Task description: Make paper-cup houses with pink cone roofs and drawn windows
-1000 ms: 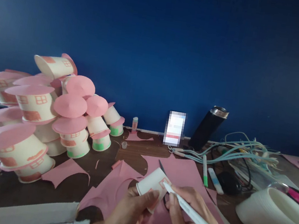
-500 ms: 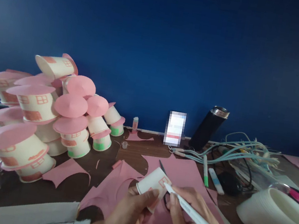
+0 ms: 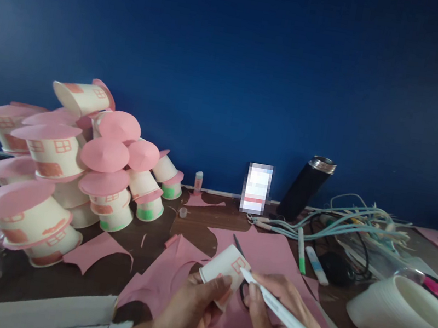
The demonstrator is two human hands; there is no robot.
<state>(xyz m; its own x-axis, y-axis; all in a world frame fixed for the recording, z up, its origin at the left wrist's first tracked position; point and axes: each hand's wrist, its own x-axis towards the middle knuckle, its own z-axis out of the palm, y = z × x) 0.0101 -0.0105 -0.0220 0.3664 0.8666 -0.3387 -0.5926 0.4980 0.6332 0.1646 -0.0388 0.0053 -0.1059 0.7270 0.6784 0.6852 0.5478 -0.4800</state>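
Observation:
My left hand (image 3: pixel 190 309) is closed around a white paper cup (image 3: pixel 219 266), which it holds tilted. Reddish lines on the cup's side form a small window, and a patch of the same colour lies partly under my thumb. In my right hand (image 3: pixel 281 323) is a white marker (image 3: pixel 282 311) with a reddish end, its tip at the drawn window. Beneath both hands spreads pink paper (image 3: pixel 271 253). A pair of scissors (image 3: pixel 237 241) lies on it, mostly hidden behind the cup and my hands.
At left rises a pile of decorated cups (image 3: pixel 56 157) with pink cone roofs. A stack of plain cups (image 3: pixel 375 305) lies at right. Farther back are a dark bottle (image 3: pixel 306 191), a lit phone (image 3: pixel 257 188), tangled cables (image 3: pixel 343 222) and a green-tipped marker (image 3: pixel 301 252).
The two frames are nearly alike. The marker tip stays at the drawn window, and both hands have barely shifted.

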